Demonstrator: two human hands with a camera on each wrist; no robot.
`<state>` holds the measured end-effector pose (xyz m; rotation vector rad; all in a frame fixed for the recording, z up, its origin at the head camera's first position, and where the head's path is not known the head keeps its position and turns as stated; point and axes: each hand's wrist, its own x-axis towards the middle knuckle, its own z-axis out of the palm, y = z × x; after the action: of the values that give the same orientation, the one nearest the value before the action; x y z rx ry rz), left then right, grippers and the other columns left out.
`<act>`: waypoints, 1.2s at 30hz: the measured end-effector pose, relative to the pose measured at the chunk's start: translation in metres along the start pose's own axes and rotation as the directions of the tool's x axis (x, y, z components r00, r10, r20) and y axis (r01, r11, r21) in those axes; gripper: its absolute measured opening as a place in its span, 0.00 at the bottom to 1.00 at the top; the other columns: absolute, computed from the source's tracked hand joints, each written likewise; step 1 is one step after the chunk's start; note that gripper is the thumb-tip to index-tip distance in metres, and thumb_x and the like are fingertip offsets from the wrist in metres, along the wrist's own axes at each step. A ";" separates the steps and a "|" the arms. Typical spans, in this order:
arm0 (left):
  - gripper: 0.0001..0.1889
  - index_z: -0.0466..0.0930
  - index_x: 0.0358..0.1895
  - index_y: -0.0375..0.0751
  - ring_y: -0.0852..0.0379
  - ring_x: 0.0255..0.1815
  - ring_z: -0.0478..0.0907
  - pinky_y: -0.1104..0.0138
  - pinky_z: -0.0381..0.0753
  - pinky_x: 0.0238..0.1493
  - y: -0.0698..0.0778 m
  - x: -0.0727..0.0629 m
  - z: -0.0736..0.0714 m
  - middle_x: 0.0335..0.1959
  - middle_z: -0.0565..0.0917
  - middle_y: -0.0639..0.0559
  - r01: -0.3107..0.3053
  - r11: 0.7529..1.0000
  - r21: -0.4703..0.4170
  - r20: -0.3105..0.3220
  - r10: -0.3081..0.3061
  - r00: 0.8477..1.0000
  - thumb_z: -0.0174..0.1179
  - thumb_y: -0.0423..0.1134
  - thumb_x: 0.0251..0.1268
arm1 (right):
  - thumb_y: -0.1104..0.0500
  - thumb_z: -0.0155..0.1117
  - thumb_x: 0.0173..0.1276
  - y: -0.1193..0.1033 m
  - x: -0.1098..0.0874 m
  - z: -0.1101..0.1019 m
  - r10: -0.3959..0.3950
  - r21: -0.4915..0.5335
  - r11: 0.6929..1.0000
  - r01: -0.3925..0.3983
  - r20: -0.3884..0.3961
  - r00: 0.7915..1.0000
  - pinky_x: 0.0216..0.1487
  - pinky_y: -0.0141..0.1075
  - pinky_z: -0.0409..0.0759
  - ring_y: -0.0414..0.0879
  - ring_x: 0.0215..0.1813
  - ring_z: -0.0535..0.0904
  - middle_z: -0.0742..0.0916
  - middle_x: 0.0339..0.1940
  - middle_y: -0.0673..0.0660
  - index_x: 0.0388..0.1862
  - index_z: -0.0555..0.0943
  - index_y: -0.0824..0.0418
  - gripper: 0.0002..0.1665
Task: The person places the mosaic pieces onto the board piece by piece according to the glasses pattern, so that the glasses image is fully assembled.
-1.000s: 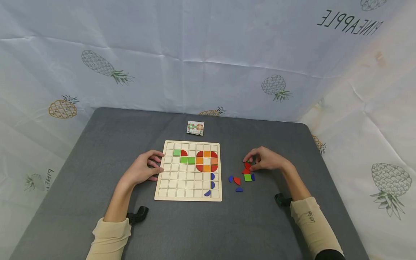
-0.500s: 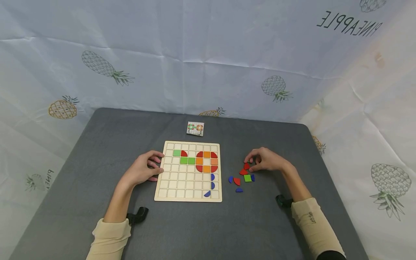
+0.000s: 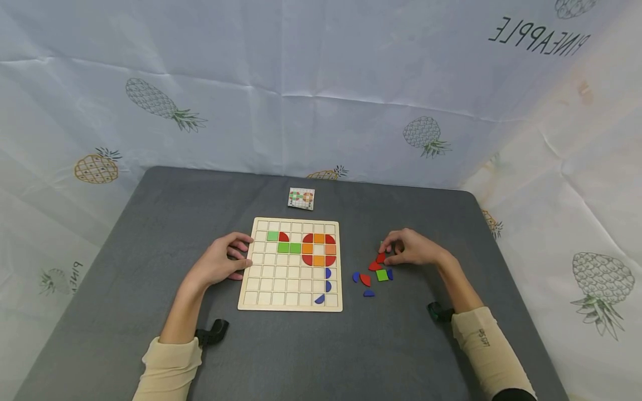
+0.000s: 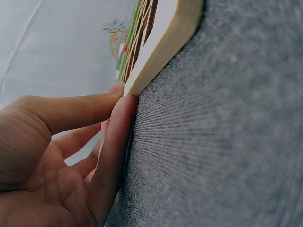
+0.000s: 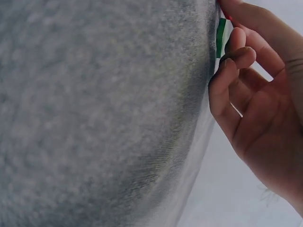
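A square wooden grid board [image 3: 281,285] lies on the table. It bears green squares [image 3: 289,247], red quarter circles and orange squares in a ring, and blue half circles [image 3: 328,286] at lower right. My left hand [image 3: 223,258] holds the board's left edge; in the left wrist view its thumb [image 4: 102,106] and a finger meet at the corner. To the right of the board, my right hand [image 3: 412,247] has thumb and fingertips bent down at a red quarter-circle piece [image 3: 380,258]. A green piece [image 5: 220,38] shows by its fingers; I cannot tell whether a piece is pinched.
Loose beside my right hand lie a light green square [image 3: 382,275], a red quarter circle [image 3: 365,279] and blue half circles [image 3: 369,293]. Behind the board sits a small pattern card [image 3: 301,198]. The grey table [image 3: 321,356] ends at a pineapple-print curtain [image 3: 281,111].
My right hand has shifted slightly right and nearer to me, uncovering more of the red pieces, one of which slid a little left. The left hand and the board stay put.
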<state>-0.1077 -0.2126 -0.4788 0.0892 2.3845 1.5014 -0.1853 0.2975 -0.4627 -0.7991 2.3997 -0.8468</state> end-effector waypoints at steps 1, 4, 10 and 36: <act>0.30 0.73 0.73 0.32 0.48 0.47 0.79 0.59 0.93 0.32 0.000 0.000 0.000 0.58 0.76 0.34 -0.001 1.000 0.000 -0.001 0.001 1.000 0.71 0.28 0.71 | 0.57 0.79 0.71 -0.001 0.000 0.000 0.004 -0.008 1.000 -0.004 -0.004 1.000 0.34 0.30 0.78 0.37 0.34 0.76 0.88 0.42 0.56 0.49 0.91 0.57 0.10; 0.30 0.73 0.73 0.32 0.48 0.48 0.79 0.59 0.93 0.32 -0.002 0.001 0.000 0.58 0.76 0.33 -0.004 1.000 0.002 -0.001 0.004 1.000 0.71 0.28 0.71 | 0.56 0.79 0.71 -0.003 0.001 0.001 0.014 -0.026 1.000 -0.014 -0.014 1.000 0.34 0.30 0.79 0.37 0.35 0.78 0.89 0.43 0.55 0.49 0.91 0.56 0.11; 0.30 0.74 0.73 0.34 0.46 0.49 0.80 0.59 0.94 0.33 0.000 0.000 0.002 0.59 0.76 0.34 0.006 1.000 -0.006 0.001 -0.006 1.000 0.71 0.28 0.71 | 0.55 0.82 0.68 -0.002 -0.001 0.002 0.029 -0.008 1.000 -0.029 -0.002 1.000 0.35 0.30 0.80 0.38 0.35 0.78 0.89 0.44 0.55 0.51 0.91 0.55 0.15; 0.28 0.74 0.72 0.33 0.47 0.47 0.79 0.60 0.94 0.33 0.002 0.001 0.001 0.57 0.76 0.34 0.005 1.000 0.003 -0.001 -0.005 1.000 0.71 0.28 0.71 | 0.55 0.80 0.71 -0.035 0.026 0.009 -0.029 -0.021 0.999 0.028 -0.061 0.998 0.38 0.32 0.81 0.39 0.35 0.80 0.90 0.47 0.52 0.52 0.90 0.52 0.14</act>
<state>-0.1081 -0.2108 -0.4777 0.0838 2.3857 1.4964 -0.1859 0.2551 -0.4512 -0.8281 2.4591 -0.8720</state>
